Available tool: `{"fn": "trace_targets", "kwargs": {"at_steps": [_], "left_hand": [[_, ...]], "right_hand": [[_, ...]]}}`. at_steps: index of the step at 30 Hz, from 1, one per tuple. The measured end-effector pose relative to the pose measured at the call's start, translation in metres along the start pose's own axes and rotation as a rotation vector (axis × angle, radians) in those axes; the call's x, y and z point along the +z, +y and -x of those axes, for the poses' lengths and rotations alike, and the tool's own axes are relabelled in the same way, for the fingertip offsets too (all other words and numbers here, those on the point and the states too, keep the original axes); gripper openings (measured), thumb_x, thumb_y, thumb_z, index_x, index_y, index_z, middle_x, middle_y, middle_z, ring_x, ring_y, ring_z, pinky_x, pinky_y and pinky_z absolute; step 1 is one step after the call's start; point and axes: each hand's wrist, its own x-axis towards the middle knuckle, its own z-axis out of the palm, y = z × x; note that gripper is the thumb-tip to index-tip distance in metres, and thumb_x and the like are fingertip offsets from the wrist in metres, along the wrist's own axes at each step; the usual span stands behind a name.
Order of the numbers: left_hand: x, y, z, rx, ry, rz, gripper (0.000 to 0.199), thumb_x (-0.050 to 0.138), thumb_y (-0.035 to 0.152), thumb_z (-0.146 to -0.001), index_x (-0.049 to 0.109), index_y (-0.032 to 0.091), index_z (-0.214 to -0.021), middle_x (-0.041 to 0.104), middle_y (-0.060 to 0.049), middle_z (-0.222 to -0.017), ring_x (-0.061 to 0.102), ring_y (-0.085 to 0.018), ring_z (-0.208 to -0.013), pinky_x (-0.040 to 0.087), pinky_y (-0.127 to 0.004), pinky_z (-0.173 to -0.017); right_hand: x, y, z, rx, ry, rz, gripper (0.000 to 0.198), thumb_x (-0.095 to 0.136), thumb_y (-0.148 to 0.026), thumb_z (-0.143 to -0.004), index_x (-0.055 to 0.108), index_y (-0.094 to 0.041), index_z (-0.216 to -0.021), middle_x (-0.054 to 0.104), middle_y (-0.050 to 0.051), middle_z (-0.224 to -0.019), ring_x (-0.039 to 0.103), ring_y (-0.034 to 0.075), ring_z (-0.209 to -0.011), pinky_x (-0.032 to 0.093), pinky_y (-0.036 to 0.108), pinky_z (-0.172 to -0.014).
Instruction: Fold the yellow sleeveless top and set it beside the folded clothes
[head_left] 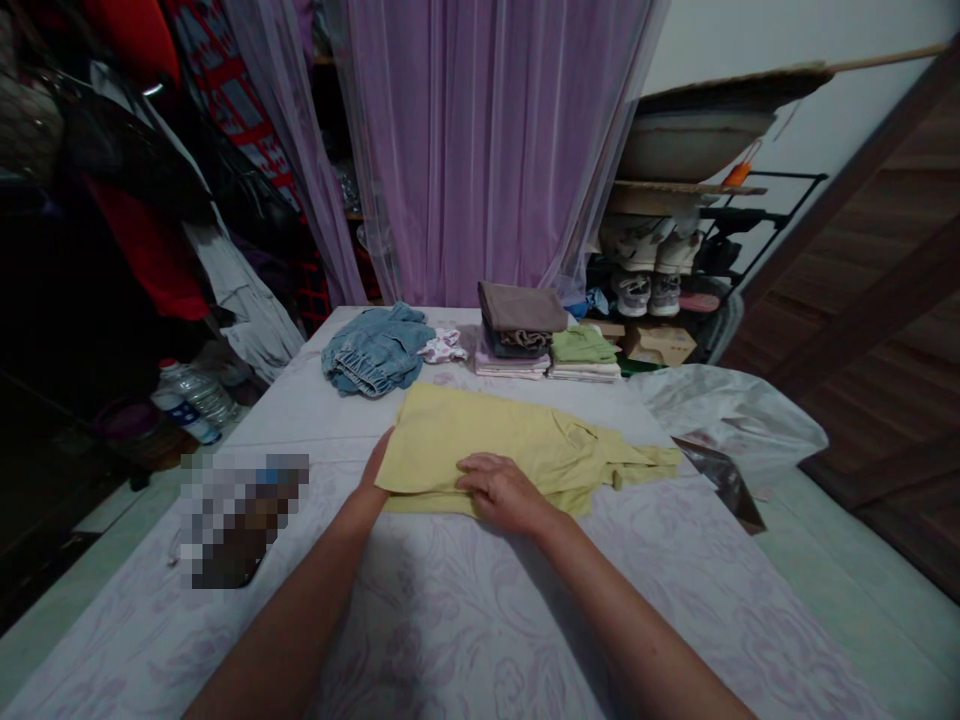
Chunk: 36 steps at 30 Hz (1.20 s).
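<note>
A yellow garment [480, 425], folded lengthwise with straps at its right end, lies flat across the bed or table in front of me. At its left edge is my left hand [377, 462], whose fingers are hidden behind or under the cloth. My right hand [504, 492] rests on the garment's near side, fingers laid over the upper layer and slightly bent. A lower layer of the yellow cloth shows along the near edge, beneath the fold.
Crumpled denim [379, 350] and a small patterned cloth [445, 346] lie at the far side. Beside them are a dark folded stack [523, 308] and a pile topped with green [585, 345]. A blurred-out item [244, 525] sits left; a plastic bag [727, 410] is right.
</note>
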Motion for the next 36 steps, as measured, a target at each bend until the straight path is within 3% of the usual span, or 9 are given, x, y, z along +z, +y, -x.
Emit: {"fn": "trace_targets", "kwargs": {"at_steps": [4,10,14,19,23,27,29,33,36], "left_hand": [[-0.010,-0.004,0.002,-0.072,0.058,0.105,0.048,0.046,0.043,-0.089,0.060,0.017,-0.126,0.069,-0.009,-0.123,0.064,-0.025,-0.112,0.051,-0.036,-0.096],[-0.034,0.010,0.019,-0.122,0.031,0.434,0.073,0.037,0.065,-0.087,0.058,0.008,-0.128,0.067,-0.014,-0.125,0.061,-0.027,-0.118,0.051,-0.039,-0.098],[-0.044,0.017,0.030,-0.238,-0.068,0.399,0.064,0.054,0.052,-0.086,0.051,0.012,-0.136,0.069,-0.012,-0.121,0.067,-0.025,-0.107,0.055,-0.038,-0.090],[-0.041,0.020,0.037,-0.270,-0.171,0.458,0.073,0.063,0.027,-0.080,0.036,0.013,-0.146,0.065,-0.011,-0.128,0.067,-0.022,-0.105,0.056,-0.034,-0.087],[-0.041,0.017,0.041,-0.280,-0.146,0.481,0.071,0.064,0.027,-0.078,0.041,0.015,-0.143,0.065,-0.011,-0.128,0.068,-0.020,-0.100,0.057,-0.030,-0.080],[-0.044,0.012,0.044,-0.329,-0.205,0.354,0.069,0.060,0.039,-0.082,0.041,0.020,-0.145,0.073,-0.006,-0.102,0.065,-0.014,-0.065,0.049,-0.022,-0.051],[-0.044,0.008,0.043,-0.338,-0.215,0.253,0.069,0.057,0.045,-0.082,0.041,0.021,-0.145,0.073,-0.003,-0.091,0.060,-0.012,-0.056,0.044,-0.021,-0.046],[-0.042,0.002,0.040,-0.239,-0.112,-0.005,0.062,0.057,0.043,-0.080,0.054,0.015,-0.135,0.071,-0.009,-0.113,0.068,-0.022,-0.090,0.053,-0.031,-0.076],[-0.044,0.000,0.040,-0.195,-0.104,-0.188,0.059,0.055,0.044,-0.080,0.058,0.015,-0.132,0.068,-0.010,-0.124,0.064,-0.026,-0.109,0.048,-0.034,-0.094]], "right_hand": [[0.009,0.001,0.011,0.083,0.016,-0.024,0.039,0.055,-0.017,-0.080,0.068,-0.024,-0.116,0.065,0.007,-0.129,0.059,0.021,-0.120,0.044,0.037,-0.101],[-0.005,0.007,0.008,0.073,0.089,-0.200,0.023,0.047,-0.024,-0.090,0.070,-0.022,-0.087,0.073,0.006,-0.110,0.065,0.017,-0.109,0.049,0.029,-0.092],[-0.012,0.025,-0.006,0.218,0.178,-0.196,0.024,0.045,-0.026,-0.090,0.070,-0.022,-0.090,0.073,0.005,-0.109,0.067,0.018,-0.102,0.051,0.030,-0.088],[-0.022,0.043,-0.010,0.349,0.173,-0.073,0.026,0.049,-0.029,-0.087,0.070,-0.024,-0.102,0.073,0.005,-0.108,0.067,0.021,-0.100,0.051,0.033,-0.087],[-0.031,0.046,0.020,0.260,0.133,-0.087,0.028,0.057,-0.037,-0.084,0.069,-0.023,-0.105,0.071,0.006,-0.113,0.066,0.022,-0.104,0.050,0.036,-0.092],[-0.029,0.053,0.068,0.270,0.151,-0.032,0.040,0.066,-0.039,-0.077,0.065,-0.022,-0.114,0.068,0.010,-0.120,0.063,0.026,-0.110,0.049,0.041,-0.094],[-0.026,0.059,0.087,0.263,0.197,0.010,0.039,0.064,-0.036,-0.078,0.065,-0.021,-0.114,0.065,0.011,-0.126,0.060,0.027,-0.115,0.047,0.043,-0.097],[-0.019,0.068,0.099,0.225,0.222,0.069,0.019,0.055,-0.031,-0.087,0.070,-0.025,-0.097,0.069,0.009,-0.120,0.062,0.025,-0.113,0.046,0.043,-0.095],[-0.013,0.068,0.095,0.223,0.235,0.072,0.021,0.052,-0.032,-0.092,0.071,-0.025,-0.088,0.072,0.008,-0.112,0.064,0.024,-0.107,0.046,0.043,-0.093]]}}
